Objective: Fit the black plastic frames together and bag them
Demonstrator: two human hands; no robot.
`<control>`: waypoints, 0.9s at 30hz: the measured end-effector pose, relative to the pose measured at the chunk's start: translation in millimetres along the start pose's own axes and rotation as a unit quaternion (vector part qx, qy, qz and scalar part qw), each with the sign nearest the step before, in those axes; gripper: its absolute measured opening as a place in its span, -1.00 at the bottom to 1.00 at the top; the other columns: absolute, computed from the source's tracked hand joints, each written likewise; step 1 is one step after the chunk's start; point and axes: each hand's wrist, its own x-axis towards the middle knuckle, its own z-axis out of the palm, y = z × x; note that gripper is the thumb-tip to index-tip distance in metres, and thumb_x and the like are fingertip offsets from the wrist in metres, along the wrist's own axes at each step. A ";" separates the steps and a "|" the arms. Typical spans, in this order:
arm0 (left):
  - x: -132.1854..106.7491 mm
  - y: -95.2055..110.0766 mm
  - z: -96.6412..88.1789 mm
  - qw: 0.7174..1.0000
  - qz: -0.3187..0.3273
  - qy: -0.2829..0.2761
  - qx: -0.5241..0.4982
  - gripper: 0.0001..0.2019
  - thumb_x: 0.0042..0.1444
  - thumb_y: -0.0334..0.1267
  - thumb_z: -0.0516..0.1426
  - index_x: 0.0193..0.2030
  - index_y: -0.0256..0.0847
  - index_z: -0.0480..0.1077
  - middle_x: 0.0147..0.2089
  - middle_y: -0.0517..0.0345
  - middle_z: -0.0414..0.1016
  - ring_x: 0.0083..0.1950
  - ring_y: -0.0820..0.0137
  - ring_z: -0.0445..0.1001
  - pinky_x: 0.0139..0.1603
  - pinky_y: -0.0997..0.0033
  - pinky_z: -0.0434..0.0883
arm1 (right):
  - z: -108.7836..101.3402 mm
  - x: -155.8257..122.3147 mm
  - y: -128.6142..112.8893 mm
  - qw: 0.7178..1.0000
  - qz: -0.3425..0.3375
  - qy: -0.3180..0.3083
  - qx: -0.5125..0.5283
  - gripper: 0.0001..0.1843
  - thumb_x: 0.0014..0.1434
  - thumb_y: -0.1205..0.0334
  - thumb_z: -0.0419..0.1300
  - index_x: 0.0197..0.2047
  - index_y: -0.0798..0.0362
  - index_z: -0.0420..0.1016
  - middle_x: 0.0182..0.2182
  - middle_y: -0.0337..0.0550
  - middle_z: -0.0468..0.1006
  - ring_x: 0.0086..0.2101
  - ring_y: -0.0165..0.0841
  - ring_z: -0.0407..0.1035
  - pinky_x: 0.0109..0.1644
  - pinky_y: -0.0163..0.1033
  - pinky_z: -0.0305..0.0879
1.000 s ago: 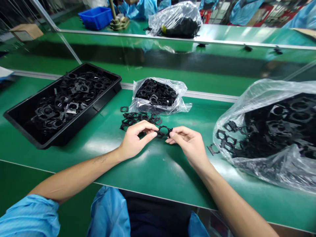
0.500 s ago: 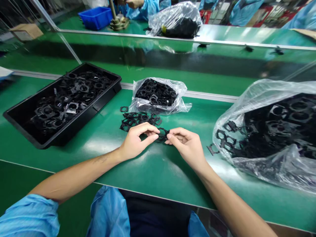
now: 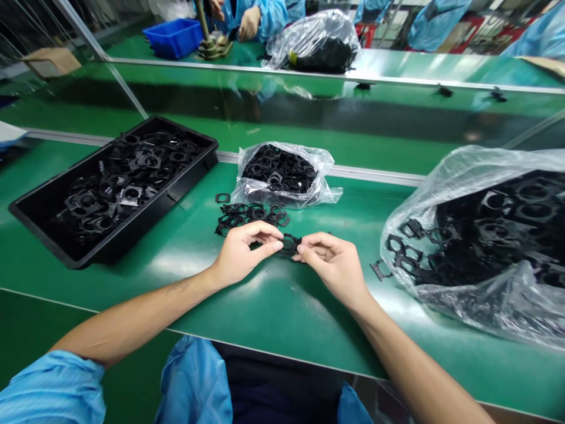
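Between my two hands is a small black plastic frame (image 3: 289, 243) with a round opening, held just above the green table. My left hand (image 3: 242, 250) pinches its left side with thumb and fingertips. On the opposite side, my right hand (image 3: 333, 259) grips its edge, and the fingers partly cover it. Just behind my left hand lies a loose pile of black frames (image 3: 251, 215), with a single flat frame (image 3: 222, 198) beside it. Farther back sits a clear plastic bag (image 3: 282, 171) full of small black ring-shaped parts.
At left stands a black tray (image 3: 176, 187) heaped with black parts. A large clear bag (image 3: 477, 300) of black frames spreads over the right side, a stray frame (image 3: 380, 270) by its mouth. Beyond the partition are a blue bin (image 3: 173, 40) and a co-worker's hand (image 3: 249, 23).
The black frame has tilted slightly between my fingers; both hands stay almost in place. Across the partition, the co-worker's hands have shifted. The whole view has moved down slightly.
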 end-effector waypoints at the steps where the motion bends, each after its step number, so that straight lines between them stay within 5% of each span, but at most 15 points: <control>1: -0.5 0.9 -0.1 1.000 0.010 -0.004 0.009 -0.85 0.16 -0.19 0.32 -0.26 -0.24 0.57 -0.35 0.15 0.62 -0.36 0.46 0.57 -0.27 0.49 0.55 | -0.1 0.1 0.8 1.000 -0.007 0.002 -0.007 -0.66 0.04 -0.01 0.45 -0.40 0.08 0.52 -0.51 -0.20 0.58 -0.45 -0.30 0.59 -0.30 -0.26 0.52; 27: 1.8 10.2 -5.1 0.970 0.184 0.034 0.152 -0.96 0.17 -0.40 0.31 -0.29 -0.22 0.56 -0.32 0.15 0.63 -0.29 0.46 0.58 -0.21 0.48 0.52 | -0.6 -2.7 -1.6 0.989 -0.124 -0.006 -0.079 -0.88 0.19 0.18 0.36 -0.32 0.05 0.63 -0.35 -0.13 0.66 -0.36 -0.32 0.61 -0.16 -0.25 0.60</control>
